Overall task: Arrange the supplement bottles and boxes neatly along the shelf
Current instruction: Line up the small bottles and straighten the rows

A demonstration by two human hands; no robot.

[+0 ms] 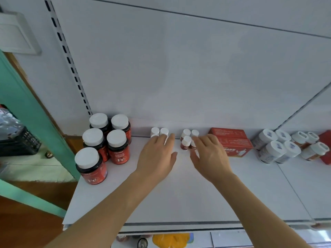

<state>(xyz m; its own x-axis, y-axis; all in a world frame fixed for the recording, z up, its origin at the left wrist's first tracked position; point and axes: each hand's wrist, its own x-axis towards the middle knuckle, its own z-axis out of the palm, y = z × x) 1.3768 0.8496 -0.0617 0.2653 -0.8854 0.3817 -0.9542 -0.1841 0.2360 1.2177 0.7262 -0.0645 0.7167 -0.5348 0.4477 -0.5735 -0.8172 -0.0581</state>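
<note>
- Your left hand [156, 154] has its fingers [170, 139] stretched out fairly straight over a cluster of small white-capped bottles [159, 131] at the middle of the frame; can't tell if it's actually gripping any, looks more like touching.
- Your right hand [210, 154] is spread the same way, fingers [198, 143] resting against a second small-bottle cluster [187, 140] just right of center, nothing clearly pinched.
- Just beside that hand, to the right, sit stacked red boxes [232, 140] against the back panel.
- Left of center: five big red Fe bottles [107, 145], white lids, bunched in a loose group.
- Far right of the frame: white-lidded jars [279, 147], then smaller orange ones [311, 144].
- All of it stands on the white shelf [179, 194].
</note>
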